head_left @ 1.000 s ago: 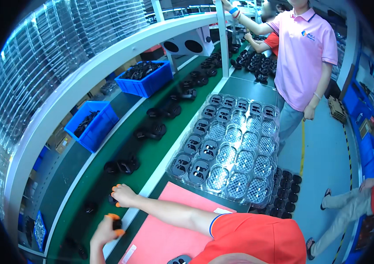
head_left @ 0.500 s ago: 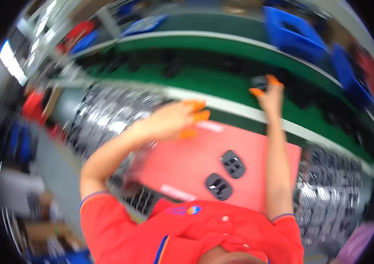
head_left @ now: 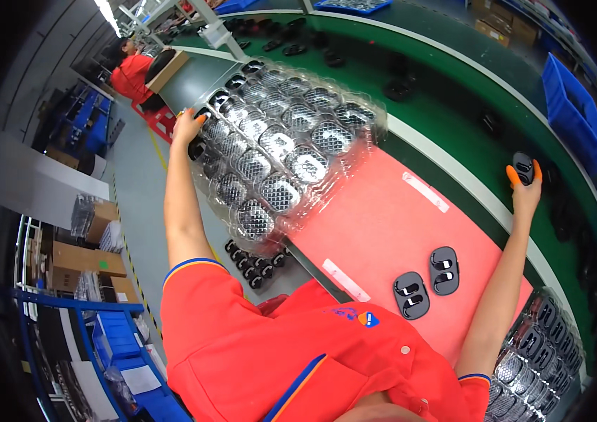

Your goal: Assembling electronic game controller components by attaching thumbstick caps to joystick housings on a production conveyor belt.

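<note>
My right hand (head_left: 527,190), orange covers on its fingertips, grips a small black oval part (head_left: 522,167) above the green belt (head_left: 453,116). Far to the left, my left hand (head_left: 187,128) reaches the outer edge of a clear plastic tray (head_left: 298,165) of rounded pockets; its orange-tipped fingers are apart beside dark parts there. Whether it touches one is hard to tell. On the red mat (head_left: 361,218) in front of me lie two dark oval parts, one nearer (head_left: 411,295) and one farther (head_left: 444,271), each with two glossy raised bars.
More trays (head_left: 541,352) of parts stand at the lower right. Dark pieces (head_left: 295,49) sit along the belt. A blue bin (head_left: 576,109) is beyond it on the right. Another person (head_left: 133,74) in red sits at the far left. Below the left tray, a black rack (head_left: 256,267) shows.
My view has swung left. My left hand has moved from above the mat out to the tray's far edge. My right hand still holds the oval part over the belt.
</note>
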Available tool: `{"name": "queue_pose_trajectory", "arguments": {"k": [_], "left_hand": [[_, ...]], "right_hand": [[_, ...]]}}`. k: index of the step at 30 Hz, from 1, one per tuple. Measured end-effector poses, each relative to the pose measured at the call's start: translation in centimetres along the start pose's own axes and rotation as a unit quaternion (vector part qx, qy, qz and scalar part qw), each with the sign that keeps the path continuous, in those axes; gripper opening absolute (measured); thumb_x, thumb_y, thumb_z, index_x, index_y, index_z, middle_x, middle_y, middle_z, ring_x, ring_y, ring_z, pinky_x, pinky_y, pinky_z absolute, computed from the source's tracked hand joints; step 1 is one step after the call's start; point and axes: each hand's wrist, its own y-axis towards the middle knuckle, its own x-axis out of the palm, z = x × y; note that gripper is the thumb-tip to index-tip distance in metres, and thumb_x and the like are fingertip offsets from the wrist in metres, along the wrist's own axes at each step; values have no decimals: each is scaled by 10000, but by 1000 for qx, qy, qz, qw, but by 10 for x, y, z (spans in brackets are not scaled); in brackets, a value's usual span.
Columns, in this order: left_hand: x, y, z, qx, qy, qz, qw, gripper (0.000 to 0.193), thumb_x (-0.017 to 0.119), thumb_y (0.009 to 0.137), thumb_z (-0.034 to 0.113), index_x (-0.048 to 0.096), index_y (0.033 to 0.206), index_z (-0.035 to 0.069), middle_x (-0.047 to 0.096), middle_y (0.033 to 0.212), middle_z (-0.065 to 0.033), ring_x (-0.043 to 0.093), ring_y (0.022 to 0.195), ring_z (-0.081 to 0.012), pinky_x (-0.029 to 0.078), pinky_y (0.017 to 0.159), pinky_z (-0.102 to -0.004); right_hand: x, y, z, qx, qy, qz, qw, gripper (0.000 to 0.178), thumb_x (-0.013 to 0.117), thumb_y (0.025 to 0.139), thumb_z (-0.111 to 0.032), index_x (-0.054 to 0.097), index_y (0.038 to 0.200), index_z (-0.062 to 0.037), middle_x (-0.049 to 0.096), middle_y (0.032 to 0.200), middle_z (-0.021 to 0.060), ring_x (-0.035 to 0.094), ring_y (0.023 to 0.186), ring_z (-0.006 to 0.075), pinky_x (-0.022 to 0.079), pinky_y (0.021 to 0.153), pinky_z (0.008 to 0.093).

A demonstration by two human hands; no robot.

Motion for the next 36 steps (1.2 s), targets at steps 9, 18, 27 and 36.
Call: {"name": "queue_pose_trajectory", "arguments": {"k": [9, 18, 27, 36], "left_hand": [[6, -71, 11, -164, 168, 50, 971, 464, 566, 767, 421, 586, 1072, 71, 607, 1088, -206, 575, 1025, -396, 466, 865, -464], [-14, -6, 102, -46, -776, -140, 613, 339, 468, 926, 269, 545, 1071, -27, 621, 1022, -187, 628, 910, -340, 527, 796, -418], [44, -118, 501, 140, -608, -604, 496, 571, 283, 921, 346, 417, 1252, -100, 542, 1182, -278, 609, 966, -376, 532, 778, -430], [200, -259, 601, 105, -735, -461, 486, 322, 616, 764, 144, 544, 1068, 65, 554, 1002, -59, 541, 930, -182, 462, 826, -334]], "right_hand": [[-14, 8, 29, 185, 522, -86, 828, 371, 563, 910, -281, 504, 1205, -63, 590, 1056, 34, 580, 975, 215, 423, 624, 293], [2, -3, -14, 212, 616, -130, 748, 451, 436, 942, -380, 453, 1250, -50, 509, 1235, 150, 510, 1131, 301, 461, 898, 436], [-3, -6, -33, 170, 574, -68, 798, 310, 379, 975, -188, 339, 1282, -169, 449, 1246, 145, 524, 1087, 324, 487, 842, 575], [-1, -23, -18, 147, 466, -6, 872, 365, 443, 918, -240, 416, 1276, -179, 498, 1213, 52, 557, 985, 227, 561, 648, 427]]}}
